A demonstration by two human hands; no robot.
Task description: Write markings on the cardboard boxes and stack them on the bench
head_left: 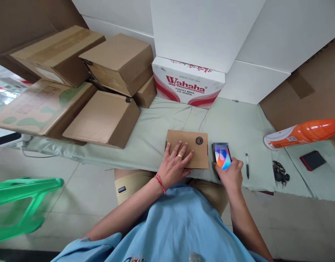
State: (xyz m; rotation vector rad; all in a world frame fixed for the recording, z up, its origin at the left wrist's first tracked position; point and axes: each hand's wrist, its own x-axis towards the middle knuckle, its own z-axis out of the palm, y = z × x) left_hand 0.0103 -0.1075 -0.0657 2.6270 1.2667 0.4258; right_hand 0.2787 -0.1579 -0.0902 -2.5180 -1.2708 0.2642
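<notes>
A small flat cardboard box (201, 156) with a dark round sticker lies near the front edge of the cloth-covered table. My left hand (178, 160) rests flat on its lid, fingers spread, a gold ring on one finger. To the right of the box, my right hand (231, 173) has its fingers wrapped round the lower end of a smartphone (222, 157). The phone's screen is lit and faces up, its upper part blurred. A pen (247, 166) lies just right of that hand.
Several cardboard boxes (102, 116) are piled at the left. A white-and-red Wahaba-style water carton (188, 83) stands against the back panels. On the right are keys (280, 173), an orange bottle (304, 133) and a dark red-edged object (312, 160). A green stool (25, 203) stands at lower left.
</notes>
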